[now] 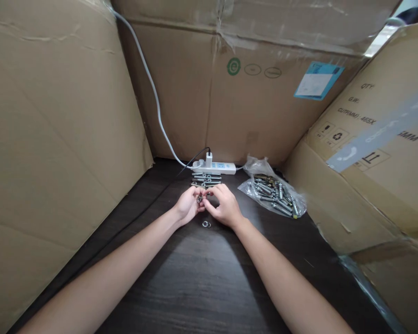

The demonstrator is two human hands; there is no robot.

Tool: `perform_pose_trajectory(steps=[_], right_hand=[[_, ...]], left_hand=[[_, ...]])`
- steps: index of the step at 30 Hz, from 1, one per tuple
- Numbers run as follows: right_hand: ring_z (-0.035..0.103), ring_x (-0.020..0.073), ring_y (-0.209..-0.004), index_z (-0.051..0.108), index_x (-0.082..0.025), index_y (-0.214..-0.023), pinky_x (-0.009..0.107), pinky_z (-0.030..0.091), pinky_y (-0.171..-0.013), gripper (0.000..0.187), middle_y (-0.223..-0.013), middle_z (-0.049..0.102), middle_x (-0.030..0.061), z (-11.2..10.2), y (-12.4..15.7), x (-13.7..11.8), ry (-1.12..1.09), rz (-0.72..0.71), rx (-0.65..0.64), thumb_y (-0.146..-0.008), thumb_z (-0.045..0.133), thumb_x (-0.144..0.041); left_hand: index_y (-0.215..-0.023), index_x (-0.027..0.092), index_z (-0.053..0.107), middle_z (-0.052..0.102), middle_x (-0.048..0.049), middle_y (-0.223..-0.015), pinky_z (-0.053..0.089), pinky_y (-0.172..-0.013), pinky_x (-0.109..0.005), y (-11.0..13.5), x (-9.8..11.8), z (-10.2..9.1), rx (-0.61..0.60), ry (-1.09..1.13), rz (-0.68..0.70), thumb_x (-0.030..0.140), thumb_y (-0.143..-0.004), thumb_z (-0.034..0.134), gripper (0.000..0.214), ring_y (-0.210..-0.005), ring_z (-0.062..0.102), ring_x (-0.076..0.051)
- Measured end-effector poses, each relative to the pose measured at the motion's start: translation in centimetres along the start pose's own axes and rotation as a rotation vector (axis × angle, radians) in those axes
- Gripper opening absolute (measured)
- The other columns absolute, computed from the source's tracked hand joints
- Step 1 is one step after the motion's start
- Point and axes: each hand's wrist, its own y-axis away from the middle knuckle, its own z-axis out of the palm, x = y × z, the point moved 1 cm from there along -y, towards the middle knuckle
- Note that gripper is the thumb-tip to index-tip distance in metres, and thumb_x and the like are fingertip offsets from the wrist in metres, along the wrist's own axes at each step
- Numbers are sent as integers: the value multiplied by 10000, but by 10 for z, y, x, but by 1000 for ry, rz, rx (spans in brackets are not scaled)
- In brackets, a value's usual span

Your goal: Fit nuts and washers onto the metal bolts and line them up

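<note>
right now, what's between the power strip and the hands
In the head view, metal bolts lie side by side between the white power strip and the left hand and right hand; the hands may hide the nearest ones.

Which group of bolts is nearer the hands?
The lined-up bolts, directly in front of the white power strip; the other bolts lie jumbled in the clear plastic bag, farther right.

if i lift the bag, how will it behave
The bag will probably sag: its clear plastic looks thin and crumpled. It is likely heavy for its size, being loaded with metal bolts, which may shift, lying loosely at mixed angles.
</note>
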Motion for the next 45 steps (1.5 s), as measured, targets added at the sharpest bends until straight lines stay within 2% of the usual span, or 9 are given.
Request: perform_pose_trajectory(steps=[3,7,11,18,27,38,45], right_hand=[[516,218,-867,590,-206,-976,347,437,-797,223,-908,592,60,1,-1,-1,36,-8,-57,-766,609,-279],[513,219,-888,596,-215,-984,336,444,-805,244,-926,566,63,2,-2,-2,70,-3,-116,-754,606,-292],[504,213,-886,613,-220,-964,333,440,-807,222,-936,551,64,3,-3,-1,113,12,-137,-746,586,-247],[496,213,-884,631,-215,-955,327,442,-799,202,-932,552,68,6,-2,4,177,18,-124,-763,583,-260],[500,210,-859,632,-193,-915,322,452,-781,165,-894,572,66,8,-1,8,208,43,-80,-774,553,-226],[513,205,-899,630,-214,-942,321,453,-805,174,-918,572,61,9,0,10,110,24,-106,-784,562,-188],[513,209,-889,629,-207,-931,333,447,-810,156,-908,588,62,10,0,11,123,16,-98,-790,563,-190]], left_hand=[[-705,160,479,480,-32,-676,428,-548,-239,3,5,4,-29,95,-33,311,-807,329,236,-593,485,-123],[-755,169,503,529,-52,-703,466,-610,-296,3,7,4,-52,219,-78,401,-850,330,305,-642,529,-160],[-807,173,515,568,-74,-734,492,-667,-371,1,6,2,-63,151,-66,457,-859,299,360,-698,570,-205],[-840,164,533,608,-82,-782,504,-759,-406,-2,3,-2,-113,220,-41,390,-873,322,311,-800,612,-221],[-870,172,522,627,-76,-841,505,-765,-373,-1,1,-5,-133,269,-55,244,-758,370,202,-783,630,-199],[-898,175,530,605,-71,-852,482,-781,-359,2,4,0,-113,143,-32,305,-761,405,226,-798,600,-195],[-879,172,527,599,-41,-828,465,-756,-300,3,5,2,-166,167,9,275,-774,448,167,-765,602,-163]])
